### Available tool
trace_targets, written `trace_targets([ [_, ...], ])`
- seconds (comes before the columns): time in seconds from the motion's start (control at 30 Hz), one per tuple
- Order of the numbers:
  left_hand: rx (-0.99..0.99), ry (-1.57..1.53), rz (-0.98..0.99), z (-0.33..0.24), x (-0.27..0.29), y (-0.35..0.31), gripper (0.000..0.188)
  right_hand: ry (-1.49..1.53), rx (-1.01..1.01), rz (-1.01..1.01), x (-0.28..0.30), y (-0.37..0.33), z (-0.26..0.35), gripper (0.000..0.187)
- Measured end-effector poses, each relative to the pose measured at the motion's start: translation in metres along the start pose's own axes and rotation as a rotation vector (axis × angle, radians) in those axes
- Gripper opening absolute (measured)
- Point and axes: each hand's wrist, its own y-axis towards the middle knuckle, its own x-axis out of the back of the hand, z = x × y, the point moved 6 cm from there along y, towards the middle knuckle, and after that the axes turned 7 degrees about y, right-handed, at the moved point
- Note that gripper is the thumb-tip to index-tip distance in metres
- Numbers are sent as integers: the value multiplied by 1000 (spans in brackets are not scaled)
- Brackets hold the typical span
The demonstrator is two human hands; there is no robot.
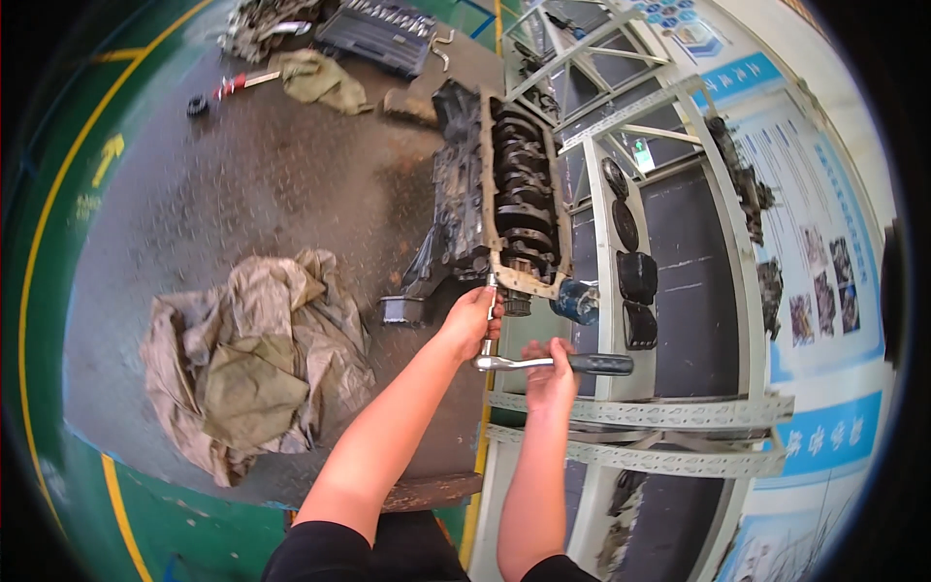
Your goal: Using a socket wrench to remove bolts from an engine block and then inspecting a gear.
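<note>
An engine block [461, 204] lies on the metal-topped bench with its crankshaft [524, 184] exposed. At its near end my left hand [472, 322] is closed around the upright extension bar [491, 308] of a ratchet wrench. The bar's upper end meets the flange at the block's near corner; any socket and bolt there cannot be made out. My right hand [551, 376] has its fingers curled round the shaft of the ratchet wrench [514, 364], just left of its black grip [601, 364]. A blue oil filter [576, 303] sticks out beside the flange.
A crumpled brown cloth [257, 359] lies on the bench [242, 184] at left. Toward the back are an open socket set case [376, 37], a rag [320, 80], a red-handled tool [233, 86] and a black round part [197, 105]. A metal rack [650, 412] stands close on the right.
</note>
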Motion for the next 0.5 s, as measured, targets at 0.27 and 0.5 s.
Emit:
trace_targets([
  [0.27, 35, 90, -143, 1, -21, -1, 23, 171, 105, -58, -18, 17, 36, 13],
  [0.5, 30, 224, -258, 3, -21, -1, 28, 219, -121, -172, 13, 59, 12, 13],
])
